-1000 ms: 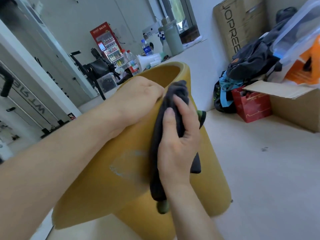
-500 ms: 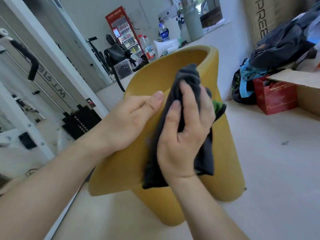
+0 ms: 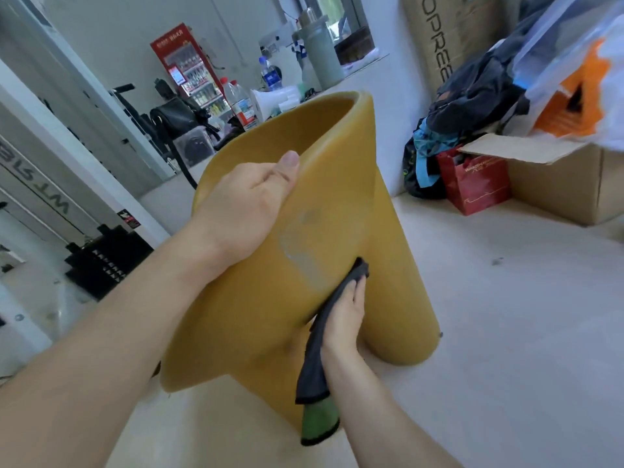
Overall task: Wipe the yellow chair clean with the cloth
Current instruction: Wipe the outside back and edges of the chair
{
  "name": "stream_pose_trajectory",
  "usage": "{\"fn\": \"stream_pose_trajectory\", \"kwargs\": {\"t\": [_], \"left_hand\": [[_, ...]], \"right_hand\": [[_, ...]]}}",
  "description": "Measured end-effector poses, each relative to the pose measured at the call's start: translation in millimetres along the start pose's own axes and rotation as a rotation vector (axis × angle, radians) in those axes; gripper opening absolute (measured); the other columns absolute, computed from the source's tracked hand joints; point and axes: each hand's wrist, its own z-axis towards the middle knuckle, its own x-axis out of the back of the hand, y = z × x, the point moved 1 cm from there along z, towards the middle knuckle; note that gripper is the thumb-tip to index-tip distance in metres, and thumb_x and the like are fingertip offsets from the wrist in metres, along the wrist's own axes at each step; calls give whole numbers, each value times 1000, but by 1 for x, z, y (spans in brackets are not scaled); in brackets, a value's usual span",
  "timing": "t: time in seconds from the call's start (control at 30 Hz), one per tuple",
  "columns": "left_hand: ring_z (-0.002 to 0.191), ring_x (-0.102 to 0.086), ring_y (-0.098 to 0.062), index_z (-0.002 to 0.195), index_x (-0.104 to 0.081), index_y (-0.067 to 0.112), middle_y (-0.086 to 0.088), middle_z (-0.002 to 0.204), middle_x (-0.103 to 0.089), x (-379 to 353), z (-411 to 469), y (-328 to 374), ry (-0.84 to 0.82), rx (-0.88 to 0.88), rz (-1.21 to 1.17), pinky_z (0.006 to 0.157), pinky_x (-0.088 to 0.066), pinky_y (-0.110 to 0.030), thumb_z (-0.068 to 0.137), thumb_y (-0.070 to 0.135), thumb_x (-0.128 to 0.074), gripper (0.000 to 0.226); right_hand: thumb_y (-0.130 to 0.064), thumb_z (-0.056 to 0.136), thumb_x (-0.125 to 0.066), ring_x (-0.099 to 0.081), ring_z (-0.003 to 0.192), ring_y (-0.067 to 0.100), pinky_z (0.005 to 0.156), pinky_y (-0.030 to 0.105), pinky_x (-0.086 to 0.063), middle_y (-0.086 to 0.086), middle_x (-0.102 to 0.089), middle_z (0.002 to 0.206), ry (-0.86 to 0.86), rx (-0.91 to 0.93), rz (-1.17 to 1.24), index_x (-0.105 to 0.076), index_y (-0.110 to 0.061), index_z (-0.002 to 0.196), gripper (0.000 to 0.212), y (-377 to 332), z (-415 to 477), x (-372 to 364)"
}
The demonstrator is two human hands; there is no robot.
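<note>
The left hand (image 3: 243, 204) has its grip closed around the upper rim of the yellow chair (image 3: 337, 197). Below this grip, the right hand (image 3: 344, 319) presses the dark cloth (image 3: 315, 359) with flat fingers on the chair's outer wall. Far right of both grips a tall cardboard box (image 3: 435, 38) shows "OPREE", and to their left a white frame (image 3: 57, 206) carries "WT".
</note>
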Motion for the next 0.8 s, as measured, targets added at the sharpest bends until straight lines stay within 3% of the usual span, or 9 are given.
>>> {"fn": "stream_pose_trajectory", "kwargs": {"t": [0.1,0.2,0.3,0.37,0.47,0.53,0.6,0.7,0.8], "left_hand": [[79,-62,-46,101,-58,-9,-35,92,-61,0,1,0,32,-10,-7,79,-52,-59,96,60,-28,76],[76,-60,-49,99,-58,-11,-37,89,-59,-1,2,-1,32,-10,8,75,-52,-60,94,62,-28,79],[75,-60,-49,98,-57,-10,-37,88,-59,-2,1,-1,34,-10,17,76,-52,-61,85,67,-30,83],[77,-61,-47,98,-56,-10,-36,89,-59,-2,4,-2,30,2,35,79,-52,-60,83,68,-29,83],[78,-62,-46,99,-57,-8,-34,88,-61,-3,1,1,20,6,42,81,-51,-59,82,69,-26,85],[78,-62,-46,99,-57,-9,-34,88,-60,-3,0,2,30,14,22,82,-51,-59,82,69,-28,84],[73,-61,-44,95,-56,-9,-33,83,-60,-3,2,3,56,20,-9,82,-51,-58,82,66,-31,80],[65,-50,-26,78,-51,-6,-16,69,-51,-1,4,2,72,14,-65,84,-45,-56,83,61,-38,69],[71,-58,-33,84,-54,-5,-25,76,-58,1,-1,-2,47,24,-71,87,-47,-56,85,63,-36,70]], "right_hand": [[-27,105,-33,-30,141,9,118,33,-24,-12,-31,153,42,132,80,-30,-30,149,44,-23,-7,-13],[-24,102,-40,-35,137,5,115,26,-26,-8,-41,149,-11,638,-7,-43,-27,143,41,-78,-19,-28],[-23,98,-44,-43,133,19,113,37,-32,4,-50,140,-24,1010,-107,-47,-19,138,40,-93,-22,-39],[-27,98,-42,-44,133,17,113,36,-32,1,-49,139,12,948,-105,-46,-18,138,41,-83,-4,-39],[-30,101,-39,-37,136,7,117,32,-28,-8,-44,145,27,491,9,-44,-21,143,43,-78,33,-24],[-31,101,-40,-35,138,4,117,35,-27,-12,-40,150,-13,405,49,-45,-29,142,41,-75,28,-19],[-31,99,-45,-32,140,4,118,37,-25,-12,-40,150,-38,661,12,-48,-35,138,39,-64,-27,-28],[-33,101,-42,-31,142,19,115,34,-22,-3,-40,149,-78,1146,-297,-47,-35,139,38,-29,-115,-38],[-30,102,-40,-39,136,23,114,40,-29,1,-43,143,-91,1253,-307,-48,-24,136,35,-40,-83,-38]]}}
